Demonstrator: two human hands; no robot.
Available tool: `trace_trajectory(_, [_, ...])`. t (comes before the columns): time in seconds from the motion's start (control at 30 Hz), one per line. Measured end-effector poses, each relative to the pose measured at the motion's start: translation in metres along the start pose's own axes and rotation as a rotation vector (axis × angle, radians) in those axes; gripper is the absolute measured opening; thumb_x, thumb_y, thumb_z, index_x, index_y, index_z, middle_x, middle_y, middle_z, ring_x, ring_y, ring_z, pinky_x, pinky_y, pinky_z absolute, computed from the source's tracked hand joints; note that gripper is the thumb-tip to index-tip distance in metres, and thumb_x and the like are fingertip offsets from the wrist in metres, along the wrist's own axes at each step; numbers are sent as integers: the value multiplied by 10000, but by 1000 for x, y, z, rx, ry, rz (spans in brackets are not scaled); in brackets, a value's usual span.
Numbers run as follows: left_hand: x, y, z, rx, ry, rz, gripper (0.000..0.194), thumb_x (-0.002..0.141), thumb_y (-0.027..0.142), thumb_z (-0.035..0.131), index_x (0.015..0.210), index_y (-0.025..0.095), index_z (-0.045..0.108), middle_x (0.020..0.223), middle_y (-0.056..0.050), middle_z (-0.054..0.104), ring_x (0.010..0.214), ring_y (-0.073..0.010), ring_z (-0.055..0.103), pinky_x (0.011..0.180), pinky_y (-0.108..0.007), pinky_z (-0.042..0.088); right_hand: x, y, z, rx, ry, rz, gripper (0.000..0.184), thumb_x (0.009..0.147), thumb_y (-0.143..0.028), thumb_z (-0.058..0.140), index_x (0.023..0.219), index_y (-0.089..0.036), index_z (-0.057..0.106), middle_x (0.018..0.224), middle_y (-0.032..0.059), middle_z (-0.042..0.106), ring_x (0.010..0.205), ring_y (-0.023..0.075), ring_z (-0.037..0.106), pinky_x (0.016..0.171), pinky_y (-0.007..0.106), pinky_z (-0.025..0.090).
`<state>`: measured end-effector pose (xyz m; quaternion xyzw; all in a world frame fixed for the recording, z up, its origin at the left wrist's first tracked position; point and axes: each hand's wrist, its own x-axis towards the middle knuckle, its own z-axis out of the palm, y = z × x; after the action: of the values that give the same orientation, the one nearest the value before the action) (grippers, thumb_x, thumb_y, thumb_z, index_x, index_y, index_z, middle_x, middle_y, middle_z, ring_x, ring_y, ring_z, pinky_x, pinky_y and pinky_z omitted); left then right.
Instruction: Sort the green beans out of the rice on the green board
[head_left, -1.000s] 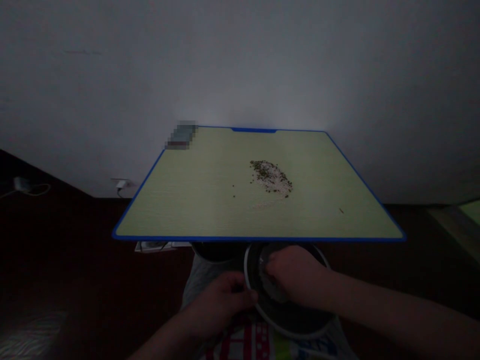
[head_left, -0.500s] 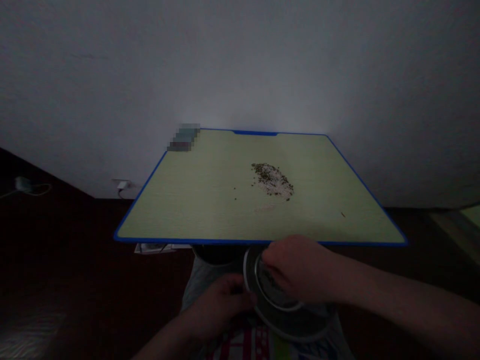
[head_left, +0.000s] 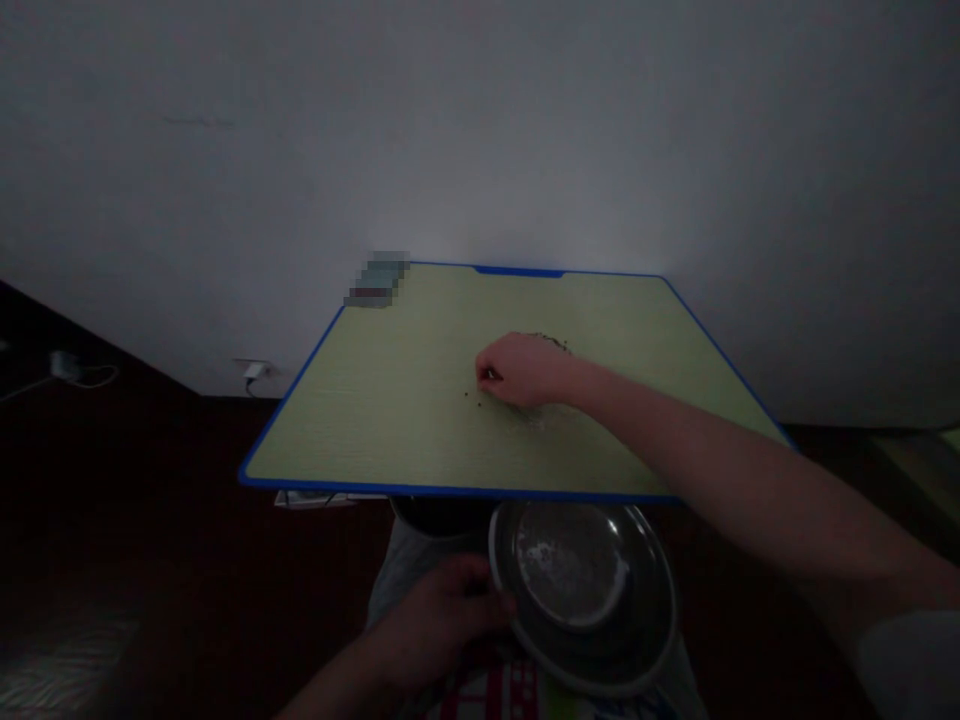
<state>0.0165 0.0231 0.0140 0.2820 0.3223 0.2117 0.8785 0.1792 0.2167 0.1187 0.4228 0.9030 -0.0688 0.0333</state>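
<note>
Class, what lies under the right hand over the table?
Dark grains show just beyond the right hand and pale traces on its near side; whatever lies directly beneath is covered.

No text, label, brand, number or sign can be read.

Printed material [head_left: 487, 695] on the person's lap: bears pink or magenta figures on white, with a patch of green and some blue marking to the right. The shapes resemble lettering or characters but are dim, cut off by the lower edge of the view and partly covered by the metal bowl [head_left: 643, 635]; illegible.

Item at the far left corner of the table [head_left: 375, 400]: a pixelated item [head_left: 379, 280], surface masked, with a dark reddish band towards its near end; any wording cannot be determined.

Wall [head_left: 525, 130]: one faint streak at upper left, forming no legible character.
</note>
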Motion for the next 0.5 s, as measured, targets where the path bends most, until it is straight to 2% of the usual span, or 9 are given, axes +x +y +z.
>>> trace_trajectory(0.07, [0, -2, -2, -14, -1, 3, 238, 761, 276, 715, 989, 220, 752, 847, -40, 791, 772, -194, 693, 822, -367, 475, -7, 2, -10, 73, 47, 25, 385, 939, -337, 377, 919, -109, 688, 877, 110, 697, 817, 192, 608, 722, 304, 402])
trace_trajectory(0.13, [0, -3, -4, -16, 5, 4, 234, 770, 264, 708, 999, 236, 748, 839, -29, 792, 754, -179, 691, 803, -350, 474, -18, 10, -22, 197, 99, 42, 413, 968, -299, 307, 967, -92, 664, 943, 111, 688, 871, 182, 602, 773, 296, 409])
trace_trajectory(0.2, [-1, -2, -4, -14, 7, 6, 223, 785, 245, 693, 1001, 241, 747, 842, -25, 793, 763, -176, 694, 801, -343, 473, -34, 20, -34, 317, 128, 53, 330, 923, -177, 339, 1033, -107, 642, 1065, 86, 666, 956, 168, 584, 821, 274, 405])
trace_trajectory(0.27, [-1, 0, -3, -16, -11, 11, 229, 801, 218, 671, 1019, 228, 742, 866, -37, 792, 805, -189, 699, 829, -355, 472, -56, 32, -40, 371, 99, 145, 297, 838, -108, 405, 1007, -129, 648, 1033, 68, 671, 904, 168, 592, 778, 262, 422])
trace_trajectory(0.33, [-1, 3, -1, -21, -34, 8, 243, 816, 195, 649, 1044, 206, 733, 892, -58, 790, 852, -210, 702, 870, -383, 467, -77, 43, -39, 425, 79, 179, 279, 789, -103, 458, 979, -152, 656, 959, 57, 682, 843, 169, 603, 733, 256, 437])
trace_trajectory(0.4, [0, 4, -1, -31, -37, 9, 246, 817, 184, 647, 1048, 196, 732, 895, -67, 789, 876, -221, 703, 899, -401, 461, -95, 50, -32, 465, 122, 142, 259, 799, -150, 494, 999, -178, 656, 947, 42, 686, 852, 176, 612, 745, 268, 449])
trace_trajectory(0.5, [1, 1, -4, -36, -16, 30, 248, 801, 191, 671, 1041, 189, 734, 887, -76, 789, 861, -223, 706, 878, -398, 474, -104, 51, -17, 548, 164, 95, 265, 814, -197, 520, 1037, -196, 665, 936, 24, 699, 836, 168, 632, 745, 273, 464])
